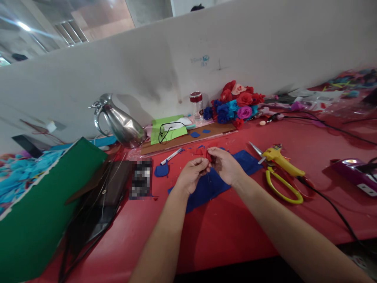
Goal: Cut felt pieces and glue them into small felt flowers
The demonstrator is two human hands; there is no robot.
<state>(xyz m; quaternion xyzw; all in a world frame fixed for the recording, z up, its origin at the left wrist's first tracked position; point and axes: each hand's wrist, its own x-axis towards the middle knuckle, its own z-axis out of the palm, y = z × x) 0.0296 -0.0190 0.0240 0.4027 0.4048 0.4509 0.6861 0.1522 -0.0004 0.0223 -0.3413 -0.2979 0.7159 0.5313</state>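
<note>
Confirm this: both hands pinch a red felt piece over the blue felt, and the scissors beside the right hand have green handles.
Wrong on the handles: the head view shows the scissors with yellow handles. The rest stands: left hand and right hand pinch the red piece over the blue felt.

Red table (235, 232), pale scuffed partition wall (265, 51) behind it, ceiling light (23, 26) upper left, possibly fluorescent

— How many hands do you have over the red table (235, 232)?
— Two: your left hand (191, 175) and right hand (226, 165), both pinching one red felt piece (204, 152).
— And tools?
— You have one pair of scissors (279, 184), one glue gun (281, 159), one marker (171, 156).
— Anything else?
— One metal jug (119, 122), one jar (196, 104).
</note>
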